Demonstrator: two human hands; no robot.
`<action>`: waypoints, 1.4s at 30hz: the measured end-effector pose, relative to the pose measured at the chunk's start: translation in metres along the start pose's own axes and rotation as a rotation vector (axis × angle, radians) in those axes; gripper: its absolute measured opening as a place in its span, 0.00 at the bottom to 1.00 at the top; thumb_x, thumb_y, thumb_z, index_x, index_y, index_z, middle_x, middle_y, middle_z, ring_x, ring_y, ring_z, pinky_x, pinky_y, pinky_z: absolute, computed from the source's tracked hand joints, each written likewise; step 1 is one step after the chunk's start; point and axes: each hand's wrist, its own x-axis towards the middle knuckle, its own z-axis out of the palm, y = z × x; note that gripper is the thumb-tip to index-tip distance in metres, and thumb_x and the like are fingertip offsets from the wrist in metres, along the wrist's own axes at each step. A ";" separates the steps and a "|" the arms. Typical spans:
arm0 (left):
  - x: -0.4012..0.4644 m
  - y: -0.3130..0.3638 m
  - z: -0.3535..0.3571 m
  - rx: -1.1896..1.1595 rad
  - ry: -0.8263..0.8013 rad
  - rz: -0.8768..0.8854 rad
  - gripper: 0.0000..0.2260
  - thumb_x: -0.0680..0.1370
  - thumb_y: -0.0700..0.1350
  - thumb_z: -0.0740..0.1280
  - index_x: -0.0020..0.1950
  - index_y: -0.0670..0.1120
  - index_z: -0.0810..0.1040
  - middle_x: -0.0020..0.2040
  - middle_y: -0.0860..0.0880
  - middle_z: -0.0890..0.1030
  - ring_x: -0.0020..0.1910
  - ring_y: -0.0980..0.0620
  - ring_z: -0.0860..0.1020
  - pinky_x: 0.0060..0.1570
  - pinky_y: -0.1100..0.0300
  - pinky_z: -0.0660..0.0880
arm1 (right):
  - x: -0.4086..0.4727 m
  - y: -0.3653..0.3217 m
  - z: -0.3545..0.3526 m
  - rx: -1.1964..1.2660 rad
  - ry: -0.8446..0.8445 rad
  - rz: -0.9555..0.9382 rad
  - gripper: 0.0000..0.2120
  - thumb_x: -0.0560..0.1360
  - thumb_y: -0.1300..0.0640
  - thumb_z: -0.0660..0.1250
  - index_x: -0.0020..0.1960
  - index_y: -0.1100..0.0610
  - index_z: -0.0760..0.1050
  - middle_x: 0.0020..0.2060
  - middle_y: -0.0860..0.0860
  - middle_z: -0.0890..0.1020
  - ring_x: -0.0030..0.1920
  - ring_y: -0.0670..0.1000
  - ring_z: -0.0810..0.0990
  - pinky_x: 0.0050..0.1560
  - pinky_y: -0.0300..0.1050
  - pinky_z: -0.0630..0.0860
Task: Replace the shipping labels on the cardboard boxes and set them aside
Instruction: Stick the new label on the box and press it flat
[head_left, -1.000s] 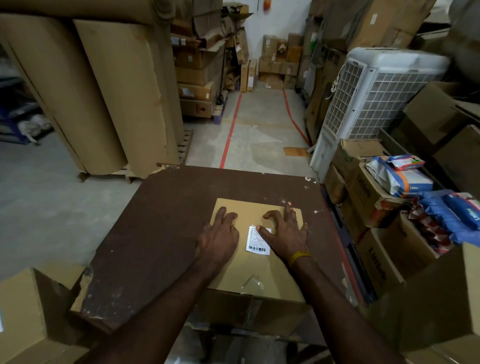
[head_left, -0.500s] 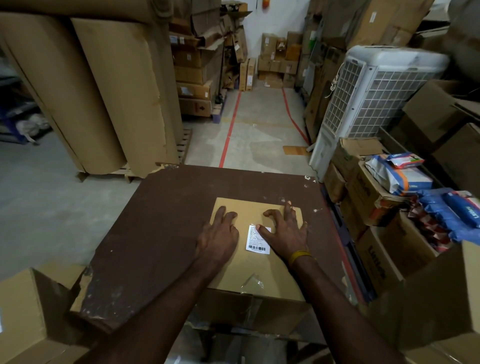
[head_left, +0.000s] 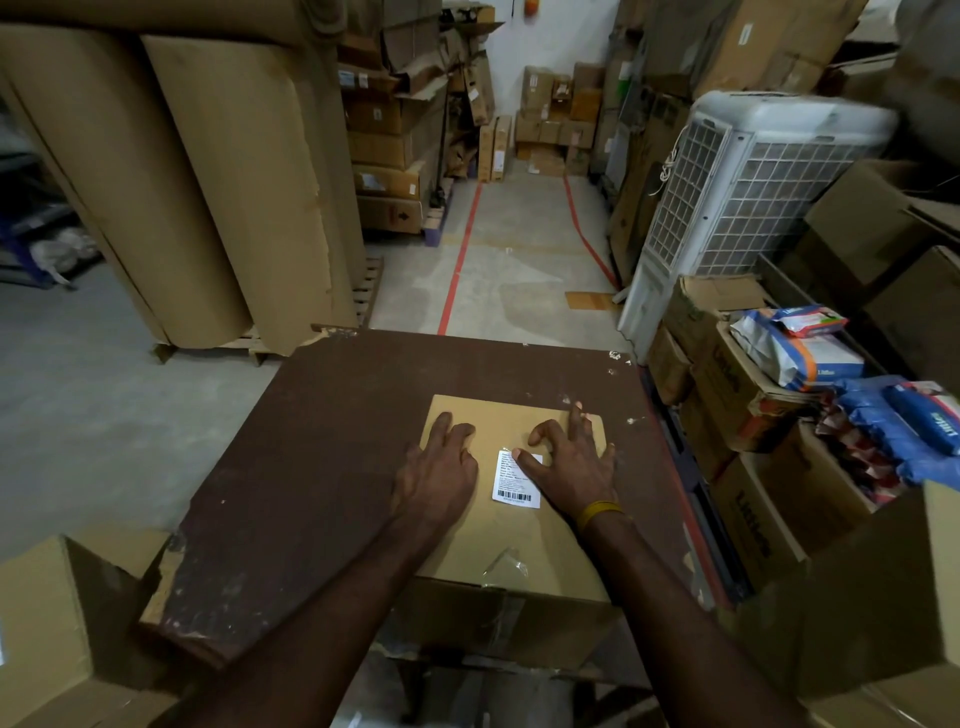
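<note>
A tan cardboard box (head_left: 519, 545) sits on the dark brown table (head_left: 322, 441), near its front right. A white shipping label (head_left: 514, 480) with a barcode is stuck on the box top. My left hand (head_left: 439, 473) rests flat on the box, just left of the label. My right hand (head_left: 569, 462) lies on the box to the right of the label, its thumb tip pressing the label's upper right corner, its fingers bent and spread on the cardboard. A torn bit of clear tape (head_left: 501, 566) sticks up near the box's front edge.
Large cardboard rolls (head_left: 208, 182) stand at the back left. A white air cooler (head_left: 753, 197) and open boxes with packets (head_left: 800, 353) crowd the right. An aisle with red floor lines (head_left: 460, 260) runs ahead. More cartons (head_left: 57, 623) sit at the lower left and right.
Both hands stay on the box top. My right thumb holds at the label's corner; nothing has visibly shifted apart from a slight camera move.
</note>
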 end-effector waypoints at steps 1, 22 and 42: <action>0.000 0.000 0.001 0.000 0.003 -0.002 0.21 0.84 0.50 0.54 0.78 0.54 0.60 0.81 0.50 0.54 0.75 0.45 0.64 0.67 0.49 0.67 | 0.000 0.000 0.000 -0.003 0.004 -0.003 0.15 0.75 0.33 0.64 0.53 0.41 0.68 0.81 0.51 0.44 0.80 0.54 0.47 0.74 0.70 0.46; 0.003 -0.002 0.005 -0.027 0.006 -0.007 0.21 0.84 0.50 0.54 0.78 0.54 0.61 0.81 0.50 0.54 0.74 0.44 0.65 0.67 0.49 0.67 | 0.000 0.001 0.001 -0.023 0.003 -0.014 0.18 0.75 0.32 0.63 0.59 0.39 0.69 0.81 0.52 0.43 0.80 0.55 0.47 0.74 0.71 0.46; 0.006 -0.006 0.010 -0.026 0.004 -0.012 0.20 0.84 0.50 0.54 0.77 0.55 0.61 0.81 0.51 0.54 0.73 0.43 0.67 0.68 0.49 0.67 | 0.001 -0.002 -0.003 -0.012 -0.030 0.014 0.22 0.75 0.31 0.62 0.66 0.38 0.68 0.81 0.52 0.46 0.81 0.55 0.46 0.75 0.69 0.43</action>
